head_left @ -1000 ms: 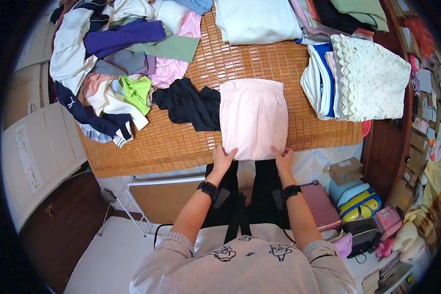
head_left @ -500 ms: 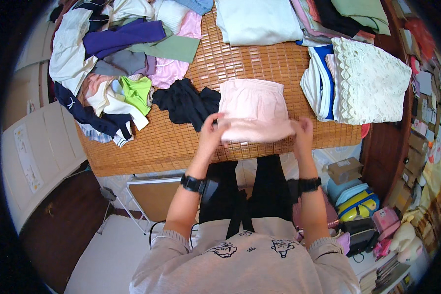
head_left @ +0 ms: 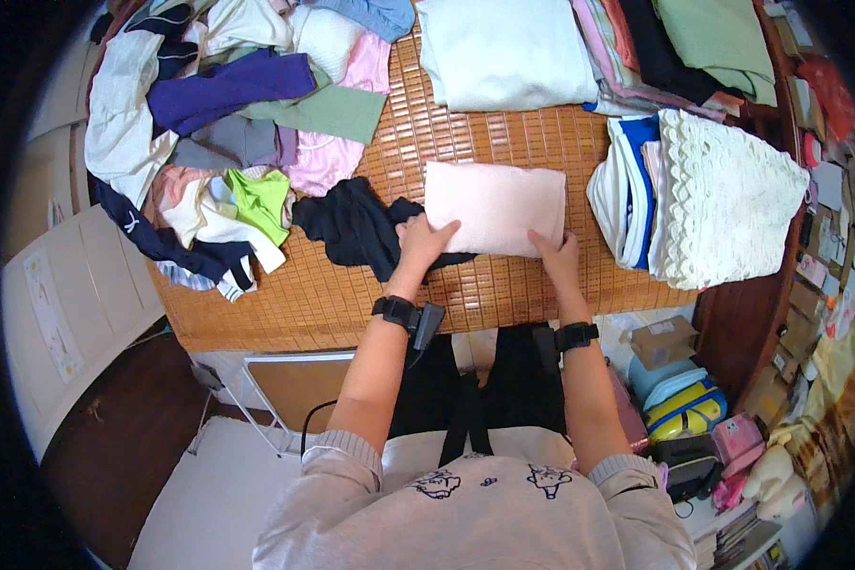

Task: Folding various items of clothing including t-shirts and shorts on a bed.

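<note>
A pale pink garment (head_left: 494, 204), folded into a flat rectangle, lies on the woven bamboo mat (head_left: 342, 309) in front of me. My left hand (head_left: 425, 239) grips its near left corner, thumb on top. At the near right corner, my right hand (head_left: 557, 255) pinches the fabric the same way, fingers partly hidden beneath. Crumpled black cloth (head_left: 351, 223) lies just left of the pink garment, and part of it shows under my left hand and the garment's near edge.
A loose heap of clothes, with a purple piece (head_left: 233, 92) and a lime green one (head_left: 259, 204), covers the far left. Folded stacks stand beyond and to the right: a white one (head_left: 503, 57), a white lacy garment (head_left: 727, 204) and a green piece (head_left: 717, 43).
The pink garment's near part has been folded over away from me, making a smaller, smooth rectangle. Both hands moved slightly away from me, still at its near corners.
</note>
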Demonstrator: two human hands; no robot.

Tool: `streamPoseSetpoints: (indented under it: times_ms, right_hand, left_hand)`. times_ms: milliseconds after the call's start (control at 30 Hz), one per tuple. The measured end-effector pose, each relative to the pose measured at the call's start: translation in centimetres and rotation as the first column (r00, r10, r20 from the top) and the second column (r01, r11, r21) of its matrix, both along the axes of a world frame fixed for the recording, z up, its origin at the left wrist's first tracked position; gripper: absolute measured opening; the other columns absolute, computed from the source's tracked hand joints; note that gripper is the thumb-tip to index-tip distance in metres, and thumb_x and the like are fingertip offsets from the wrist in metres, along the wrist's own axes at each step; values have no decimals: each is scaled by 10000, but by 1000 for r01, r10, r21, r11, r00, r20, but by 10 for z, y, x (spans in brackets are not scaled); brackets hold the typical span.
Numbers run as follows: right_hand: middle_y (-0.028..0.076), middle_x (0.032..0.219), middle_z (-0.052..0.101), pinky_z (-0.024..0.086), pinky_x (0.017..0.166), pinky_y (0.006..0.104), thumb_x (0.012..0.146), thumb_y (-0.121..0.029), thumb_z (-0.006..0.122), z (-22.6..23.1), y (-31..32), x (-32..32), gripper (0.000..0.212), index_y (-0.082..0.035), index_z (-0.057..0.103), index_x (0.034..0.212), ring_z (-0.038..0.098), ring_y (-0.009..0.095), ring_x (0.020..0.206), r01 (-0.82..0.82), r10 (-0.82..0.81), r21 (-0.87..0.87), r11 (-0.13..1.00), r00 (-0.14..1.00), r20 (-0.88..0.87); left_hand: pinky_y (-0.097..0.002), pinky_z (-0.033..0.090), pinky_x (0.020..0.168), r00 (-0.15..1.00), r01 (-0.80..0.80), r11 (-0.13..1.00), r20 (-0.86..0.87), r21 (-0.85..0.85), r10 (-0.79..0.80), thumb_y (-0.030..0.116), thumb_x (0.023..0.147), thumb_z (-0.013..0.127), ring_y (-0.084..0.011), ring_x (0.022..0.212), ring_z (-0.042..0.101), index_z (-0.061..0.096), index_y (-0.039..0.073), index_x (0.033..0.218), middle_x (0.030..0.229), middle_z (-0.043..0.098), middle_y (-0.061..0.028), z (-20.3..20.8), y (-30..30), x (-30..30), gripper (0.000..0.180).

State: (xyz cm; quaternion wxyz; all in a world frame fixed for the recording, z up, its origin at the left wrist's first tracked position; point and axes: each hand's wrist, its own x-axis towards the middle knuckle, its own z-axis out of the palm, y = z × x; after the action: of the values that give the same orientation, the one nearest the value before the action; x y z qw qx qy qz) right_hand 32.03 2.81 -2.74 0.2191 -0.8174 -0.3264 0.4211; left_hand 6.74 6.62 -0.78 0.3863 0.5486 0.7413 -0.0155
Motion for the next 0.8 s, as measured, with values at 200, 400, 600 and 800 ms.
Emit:
streamPoseSetpoints:
  times_ms: [200,400,600,800]
  right_hand:
    - [180,1023,569,445,775,309,628,-280,743,22,17,8,629,102,494,1061,566,239,902,144,-207,-164,976,854,-477]
    - [106,937,608,468,706,275,654,-160,722,64,56,5,463,46,546,1030,592,177,806,78,-148,-141,987,789,-597]
    - [67,886,623,463,680,248,662,-70,703,114,155,18,345,9,585,977,584,122,756,-2,105,184,983,827,-551]
    - [120,969,605,445,753,260,675,-95,716,121,256,20,432,38,549,1050,575,156,843,134,116,438,889,859,-498]
  left_hand:
    - [-369,369,834,999,-16,972,26,-233,23,439,663,658,-290,946,485,615,3,976,928,606,-156,30,26,12,539]
    - [-242,443,738,475,-346,813,660,-468,582,113,706,666,-131,824,570,571,-30,996,943,608,-66,49,39,-2,337]
    - [-260,462,676,493,-444,879,772,-172,400,99,716,659,-126,753,570,558,-48,976,884,611,-70,97,115,2,315]
    - [-259,453,714,538,-474,873,823,116,183,153,737,669,-132,791,569,549,-44,1008,920,606,-75,105,205,17,356]
